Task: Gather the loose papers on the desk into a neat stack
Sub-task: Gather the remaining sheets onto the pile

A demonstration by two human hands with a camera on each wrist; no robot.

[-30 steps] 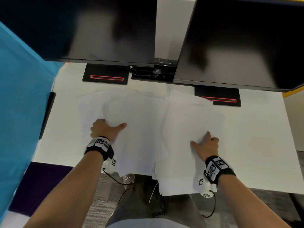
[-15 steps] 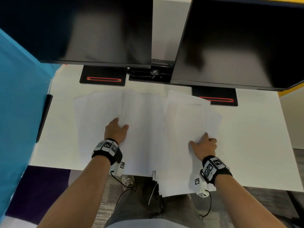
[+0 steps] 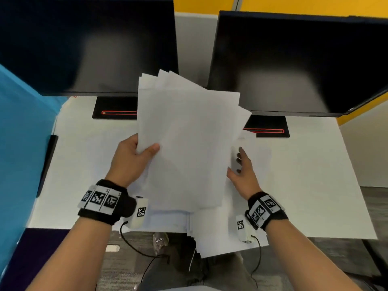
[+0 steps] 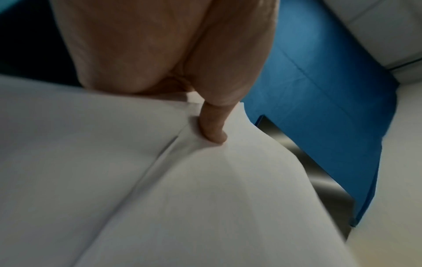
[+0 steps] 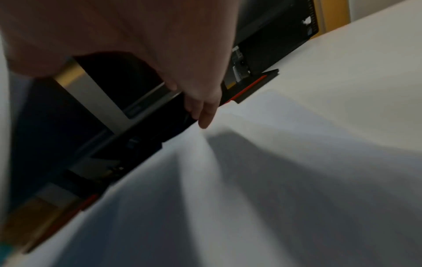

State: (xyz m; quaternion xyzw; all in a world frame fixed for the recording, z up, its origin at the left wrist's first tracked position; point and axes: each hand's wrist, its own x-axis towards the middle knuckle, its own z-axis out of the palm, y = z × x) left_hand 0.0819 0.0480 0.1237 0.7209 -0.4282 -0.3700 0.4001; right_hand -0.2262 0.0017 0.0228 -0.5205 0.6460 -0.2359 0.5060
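Observation:
A fanned bunch of white papers is raised above the white desk, tilted toward the monitors. My left hand grips its left edge, thumb on top and fingers hidden behind. In the left wrist view one finger presses into the creased papers. My right hand is at the bunch's right edge with fingers nearly straight, holding nothing that I can see; in the right wrist view its fingertips reach a sheet. More loose sheets lie under the bunch and overhang the desk's front edge.
Two dark monitors stand at the back on black bases with red lines. A blue partition bounds the desk on the left. Bare desk surface lies left and right of the papers.
Both hands lay flat on sheets spread over the desk. Now the left hand has lifted a gathered bunch upward, and the right hand has come off the sheets to the bunch's right edge.

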